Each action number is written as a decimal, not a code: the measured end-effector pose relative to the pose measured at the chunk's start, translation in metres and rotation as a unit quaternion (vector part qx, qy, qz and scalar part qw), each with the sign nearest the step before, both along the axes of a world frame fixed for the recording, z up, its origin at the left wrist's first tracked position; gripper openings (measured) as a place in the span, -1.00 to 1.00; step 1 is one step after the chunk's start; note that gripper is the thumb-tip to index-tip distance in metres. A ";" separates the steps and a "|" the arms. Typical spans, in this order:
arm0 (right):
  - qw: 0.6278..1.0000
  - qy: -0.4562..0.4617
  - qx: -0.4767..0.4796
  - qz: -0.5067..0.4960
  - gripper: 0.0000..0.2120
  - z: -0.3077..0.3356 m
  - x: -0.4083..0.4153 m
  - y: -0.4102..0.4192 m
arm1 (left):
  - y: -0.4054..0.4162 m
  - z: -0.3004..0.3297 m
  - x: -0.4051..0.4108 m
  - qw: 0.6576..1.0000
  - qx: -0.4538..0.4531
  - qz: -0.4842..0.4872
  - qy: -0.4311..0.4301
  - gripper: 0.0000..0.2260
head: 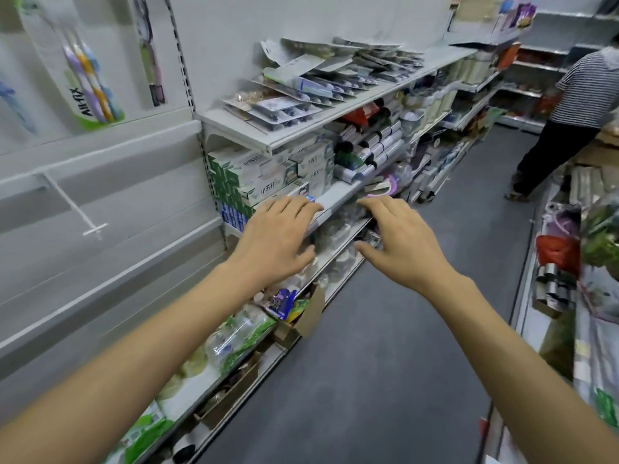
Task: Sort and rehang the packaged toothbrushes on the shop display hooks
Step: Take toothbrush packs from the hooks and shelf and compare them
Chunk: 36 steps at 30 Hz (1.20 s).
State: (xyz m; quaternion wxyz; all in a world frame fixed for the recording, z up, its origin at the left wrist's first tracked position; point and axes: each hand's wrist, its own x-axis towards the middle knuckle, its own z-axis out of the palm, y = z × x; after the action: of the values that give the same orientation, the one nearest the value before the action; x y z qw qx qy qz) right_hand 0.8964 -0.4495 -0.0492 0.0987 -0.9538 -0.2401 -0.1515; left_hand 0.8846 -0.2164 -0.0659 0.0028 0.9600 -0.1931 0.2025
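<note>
Ahead of both outstretched hands, up on the top shelf [254, 135], lies a loose heap of packaged toothbrushes [321, 82], well above and beyond the fingertips. The left hand [274, 239] and the right hand [402, 242] are both spread flat, palms down, fingers relaxed and holding nothing, hovering in front of the shelf of toothpaste boxes [268, 172]. Far to the left of the left hand, an empty display hook [75, 205] juts from the white back panel, and higher still a hung toothbrush pack [83, 72] shows where the goods belong (only a couple are up so far).

My reading is that this is the reach for the next packs to sort. The next move calls for lifting both hands up to the heap, pinching one pack by its card top, then swinging left to thread its hang hole onto the hook.
</note>
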 end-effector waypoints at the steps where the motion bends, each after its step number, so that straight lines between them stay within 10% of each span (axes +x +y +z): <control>1: 1.000 0.000 0.003 0.005 -0.37 0.001 0.011 -0.005 | -0.005 0.001 0.010 1.000 0.003 0.005 -0.002 -0.47; 27: 0.990 -0.030 0.043 0.128 -0.41 0.027 0.348 -0.045 | -0.024 0.043 0.275 0.990 -0.055 0.115 -0.059 -0.55; 36: 0.967 -0.045 0.059 0.243 -0.45 0.055 0.455 -0.012 | -0.002 0.072 0.346 0.935 -0.171 0.299 -0.082 -0.57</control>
State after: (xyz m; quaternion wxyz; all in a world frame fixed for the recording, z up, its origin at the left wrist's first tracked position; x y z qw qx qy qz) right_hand 1.3517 -0.4618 0.0059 0.1781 -0.8513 -0.4597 -0.1796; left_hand 1.2308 -0.2183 0.0057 0.0908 0.9386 0.1404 0.3017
